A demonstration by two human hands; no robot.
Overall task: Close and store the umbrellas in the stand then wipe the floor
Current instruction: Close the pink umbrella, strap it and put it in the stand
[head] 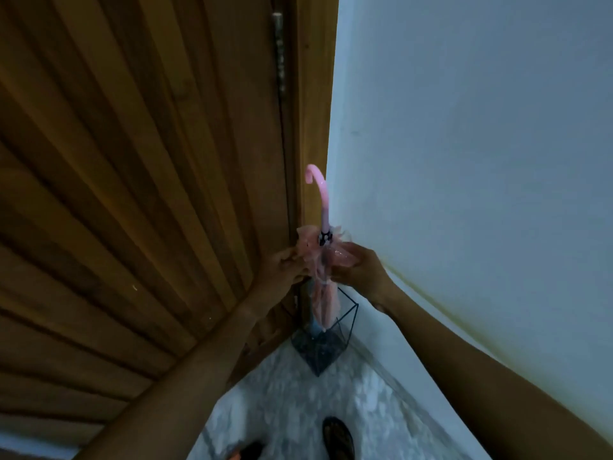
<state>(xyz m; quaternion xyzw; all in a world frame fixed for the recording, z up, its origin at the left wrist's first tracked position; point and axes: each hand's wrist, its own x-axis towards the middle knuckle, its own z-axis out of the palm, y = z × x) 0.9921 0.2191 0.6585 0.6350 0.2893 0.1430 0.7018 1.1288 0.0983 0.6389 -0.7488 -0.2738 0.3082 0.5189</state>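
Wooden door (132, 161), pink umbrella (324, 300) in stand (318, 353), left fingers (292, 260) and right fingers (345, 270) pinching canopy (318, 257)

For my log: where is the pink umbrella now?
Head view, centre: the pink umbrella, tip in the wire stand, gripped by left hand and right hand.

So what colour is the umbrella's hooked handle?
The umbrella handle is pink; the head view shows it.
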